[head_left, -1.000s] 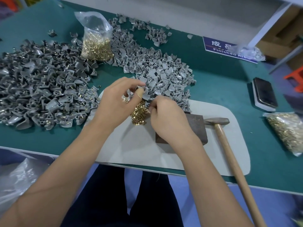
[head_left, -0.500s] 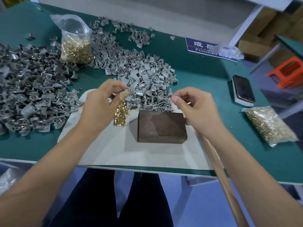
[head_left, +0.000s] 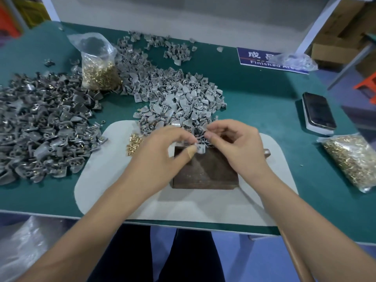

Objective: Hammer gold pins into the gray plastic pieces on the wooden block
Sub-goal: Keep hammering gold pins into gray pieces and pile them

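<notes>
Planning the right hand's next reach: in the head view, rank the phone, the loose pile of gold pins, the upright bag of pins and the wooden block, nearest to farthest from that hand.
1. Wooden block: directly under the right hand.
2. Loose pile of gold pins: left, beyond the left hand.
3. Phone: right, farther back; close to call with 2.
4. Upright bag of pins: far back left.

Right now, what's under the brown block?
The wooden block sits on a pale gray mat, which lies on the green table. Both hands hover over its far edge, hiding that part.
</notes>
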Action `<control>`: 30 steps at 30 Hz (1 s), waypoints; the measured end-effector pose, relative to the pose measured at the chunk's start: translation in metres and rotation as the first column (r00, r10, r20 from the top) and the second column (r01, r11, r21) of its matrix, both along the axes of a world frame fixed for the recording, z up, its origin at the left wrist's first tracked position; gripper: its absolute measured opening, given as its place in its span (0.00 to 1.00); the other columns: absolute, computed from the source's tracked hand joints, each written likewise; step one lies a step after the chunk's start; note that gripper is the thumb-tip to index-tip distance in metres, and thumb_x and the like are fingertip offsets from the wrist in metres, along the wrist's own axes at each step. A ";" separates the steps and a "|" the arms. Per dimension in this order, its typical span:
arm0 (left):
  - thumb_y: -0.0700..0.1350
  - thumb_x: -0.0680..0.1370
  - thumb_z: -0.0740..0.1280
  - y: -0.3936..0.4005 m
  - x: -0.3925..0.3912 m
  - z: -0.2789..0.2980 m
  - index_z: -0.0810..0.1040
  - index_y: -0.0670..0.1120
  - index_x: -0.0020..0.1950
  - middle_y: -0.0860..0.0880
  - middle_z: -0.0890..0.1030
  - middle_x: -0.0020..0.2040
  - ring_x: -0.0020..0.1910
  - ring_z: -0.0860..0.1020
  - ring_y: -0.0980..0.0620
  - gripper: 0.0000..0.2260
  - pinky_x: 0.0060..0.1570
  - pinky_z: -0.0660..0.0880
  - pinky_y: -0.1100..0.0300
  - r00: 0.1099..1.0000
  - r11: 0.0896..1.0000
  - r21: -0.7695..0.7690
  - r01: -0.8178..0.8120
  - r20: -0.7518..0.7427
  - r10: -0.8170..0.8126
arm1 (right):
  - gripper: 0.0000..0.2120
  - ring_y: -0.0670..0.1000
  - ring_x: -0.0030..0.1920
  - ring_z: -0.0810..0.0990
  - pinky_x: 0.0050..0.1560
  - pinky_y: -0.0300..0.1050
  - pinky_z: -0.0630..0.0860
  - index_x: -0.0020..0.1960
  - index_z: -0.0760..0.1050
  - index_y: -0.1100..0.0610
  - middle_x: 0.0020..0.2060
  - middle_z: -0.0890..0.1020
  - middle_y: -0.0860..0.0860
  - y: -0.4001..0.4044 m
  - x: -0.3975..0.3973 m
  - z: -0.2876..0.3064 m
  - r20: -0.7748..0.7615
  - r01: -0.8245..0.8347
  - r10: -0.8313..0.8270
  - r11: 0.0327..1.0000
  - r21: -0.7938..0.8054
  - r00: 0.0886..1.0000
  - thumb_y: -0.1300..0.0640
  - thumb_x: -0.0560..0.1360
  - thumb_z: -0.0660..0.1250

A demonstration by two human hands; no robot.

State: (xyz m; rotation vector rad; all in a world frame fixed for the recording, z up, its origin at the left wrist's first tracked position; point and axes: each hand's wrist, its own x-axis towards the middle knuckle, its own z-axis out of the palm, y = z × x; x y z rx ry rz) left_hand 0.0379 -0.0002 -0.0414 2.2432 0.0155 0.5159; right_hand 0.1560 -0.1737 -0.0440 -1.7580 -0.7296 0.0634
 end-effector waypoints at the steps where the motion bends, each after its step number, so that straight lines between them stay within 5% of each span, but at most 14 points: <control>1: 0.51 0.77 0.72 -0.004 -0.003 -0.001 0.83 0.56 0.50 0.60 0.81 0.49 0.55 0.76 0.57 0.03 0.56 0.74 0.54 0.999 0.999 0.041 -0.023 -0.025 0.024 | 0.08 0.46 0.41 0.84 0.48 0.38 0.78 0.49 0.85 0.53 0.40 0.87 0.48 -0.002 -0.001 0.002 -0.009 -0.002 0.002 1.000 0.006 1.000 0.63 0.73 0.78; 8: 0.51 0.75 0.75 -0.009 -0.008 -0.004 0.85 0.57 0.50 0.58 0.78 0.45 0.51 0.72 0.53 0.05 0.51 0.71 0.54 0.994 0.974 0.211 -0.084 -0.057 0.098 | 0.06 0.45 0.45 0.83 0.48 0.33 0.74 0.47 0.85 0.49 0.42 0.86 0.43 -0.019 -0.022 0.016 0.172 -0.059 0.092 0.981 -0.186 0.981 0.60 0.75 0.75; 16: 0.53 0.74 0.73 -0.013 -0.009 -0.004 0.85 0.59 0.48 0.58 0.78 0.44 0.52 0.71 0.53 0.04 0.51 0.71 0.52 0.989 0.991 0.078 -0.110 -0.093 0.117 | 0.05 0.49 0.48 0.77 0.51 0.51 0.75 0.44 0.85 0.45 0.39 0.82 0.42 -0.014 -0.035 0.020 0.237 0.015 0.111 0.881 -0.473 0.965 0.55 0.74 0.75; 24: 0.54 0.74 0.73 -0.015 -0.011 -0.002 0.86 0.60 0.48 0.59 0.78 0.44 0.52 0.71 0.54 0.04 0.51 0.72 0.50 0.985 0.991 0.025 -0.131 -0.108 0.133 | 0.03 0.48 0.46 0.71 0.52 0.52 0.70 0.44 0.85 0.41 0.34 0.73 0.39 -0.002 -0.041 0.036 0.370 0.169 0.107 0.750 -0.640 0.923 0.49 0.75 0.73; 30: 0.51 0.74 0.76 -0.016 -0.010 0.000 0.87 0.57 0.49 0.59 0.79 0.43 0.51 0.73 0.51 0.05 0.51 0.73 0.48 0.983 0.986 0.070 -0.148 -0.099 0.155 | 0.07 0.50 0.54 0.70 0.56 0.52 0.59 0.47 0.84 0.38 0.42 0.82 0.41 0.004 -0.048 0.056 0.451 0.280 0.146 0.607 -0.744 0.880 0.44 0.79 0.68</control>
